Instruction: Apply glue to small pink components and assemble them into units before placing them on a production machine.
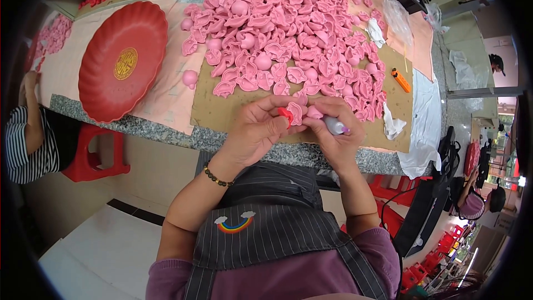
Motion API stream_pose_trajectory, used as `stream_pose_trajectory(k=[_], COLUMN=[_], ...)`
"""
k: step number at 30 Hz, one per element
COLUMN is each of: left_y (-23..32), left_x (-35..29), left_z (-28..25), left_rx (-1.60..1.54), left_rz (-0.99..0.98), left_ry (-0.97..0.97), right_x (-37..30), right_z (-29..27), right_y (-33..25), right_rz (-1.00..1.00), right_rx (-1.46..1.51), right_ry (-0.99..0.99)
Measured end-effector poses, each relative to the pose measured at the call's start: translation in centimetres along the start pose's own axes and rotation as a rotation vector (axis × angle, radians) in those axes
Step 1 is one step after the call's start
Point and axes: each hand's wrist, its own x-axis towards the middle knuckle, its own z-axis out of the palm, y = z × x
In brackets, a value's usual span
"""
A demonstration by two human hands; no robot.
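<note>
Both hands meet just above the near edge of the worktable. In my left hand [256, 129], thumb and fingers pinch a small pink ruffled piece [295, 112], with a small red piece [285, 115] at the thumb tip. My right hand [343, 133] is closed around a small pale squeeze bottle [334, 125] with a purple tip. Its fingertips also hold a rounded pink piece [315, 112] close to the ruffled one. Beyond them spreads a large heap of pink moulded pieces [294, 33], some cup-shaped with wavy rims, others round.
A big red scalloped tray [150, 61] stands left of the heap. On the right lie an orange cutter [400, 80], a crumpled white tissue [393, 123] and a clear plastic bag [397, 16]. A person in a striped top [33, 144] is at far left, near a red stool [100, 153].
</note>
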Motion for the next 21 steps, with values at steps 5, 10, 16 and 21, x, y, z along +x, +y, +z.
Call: stream_pose_trajectory(k=[5,10,16,21], left_y=[0.0,0.3,0.0,0.0], left_x=[-0.1,0.0,-0.1,-0.6], left_z=[-0.4,0.0,0.1,-0.6], left_rx=[0.010,0.006,0.124,0.074], left_rz=[0.010,-0.042,-0.004,-0.032], left_ry=[-0.007,-0.045,0.031,0.034], right_x=[0.3,0.3,0.6,1.1], right_z=[-0.6,-0.9,-0.3,-0.7], right_y=[-1.4,-0.8,-1.9,-2.0], right_rz=[-0.027,-0.089,-0.041,0.125], right_rx=[-0.007,-0.093,-0.338,-0.212], right_ry=[-0.090,-0.058,0.004,-0.148])
